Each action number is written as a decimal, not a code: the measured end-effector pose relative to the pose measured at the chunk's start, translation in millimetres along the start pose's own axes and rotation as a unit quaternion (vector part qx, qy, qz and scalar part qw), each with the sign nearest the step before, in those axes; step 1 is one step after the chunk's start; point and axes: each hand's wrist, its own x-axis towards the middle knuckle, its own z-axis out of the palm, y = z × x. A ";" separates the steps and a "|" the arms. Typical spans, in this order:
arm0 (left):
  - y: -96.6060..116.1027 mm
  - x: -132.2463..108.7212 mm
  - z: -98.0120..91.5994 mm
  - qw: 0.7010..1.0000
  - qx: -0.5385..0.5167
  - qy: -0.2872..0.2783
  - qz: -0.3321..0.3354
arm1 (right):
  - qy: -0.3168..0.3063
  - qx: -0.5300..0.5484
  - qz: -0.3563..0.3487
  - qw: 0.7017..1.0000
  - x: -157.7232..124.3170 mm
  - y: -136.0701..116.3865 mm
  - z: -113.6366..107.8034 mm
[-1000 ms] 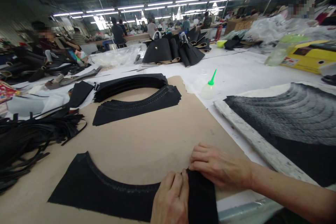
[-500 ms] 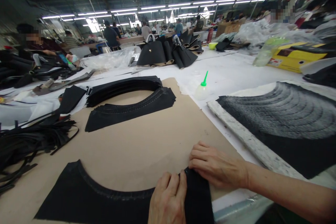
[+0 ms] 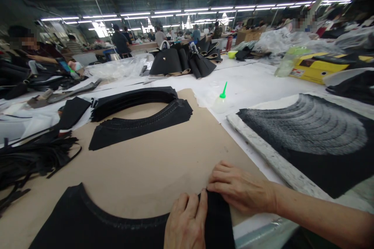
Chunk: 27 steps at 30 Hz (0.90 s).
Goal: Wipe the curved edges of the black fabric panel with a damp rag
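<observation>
A black panel [image 3: 67, 225] with a deep curved cut-out lies at the near edge of the tan board; it looks like leather or coated fabric. A narrow folded edge with a whitish line follows its curve. My left hand [image 3: 185, 221] bears down on the panel, its bent fingertips gripping the right part of the curve. Close beside it, my right hand [image 3: 241, 188] pinches the same edge near the upper right corner, thumb hidden. Further back on the board are a fanned stack of black curved pieces [image 3: 146, 124] and a thicker black stack [image 3: 131, 103].
Black strips [image 3: 37, 159] hang in a heap at left. A glue bottle with a green nozzle [image 3: 222, 95] stands behind the tan board [image 3: 163, 163]. To the right, a slab [image 3: 257, 148] carries overlapping black pieces with whitish edges. A yellow box [image 3: 317, 68] sits beyond; several people work further off.
The view has shifted slightly, so the scene sits a little further left. My fingertips have come closer together along the panel's edge; both hands keep hold.
</observation>
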 end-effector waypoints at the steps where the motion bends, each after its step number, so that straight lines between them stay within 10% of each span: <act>1: 0.1 0.3 -0.2 1.000 0.003 0.000 0.000 | 0.003 0.002 0.001 1.000 -0.5 -0.2 -0.3; 27: 7.3 0.4 -0.3 0.997 0.069 0.036 0.010 | 0.019 -0.030 0.048 0.998 -10.9 -15.3 3.4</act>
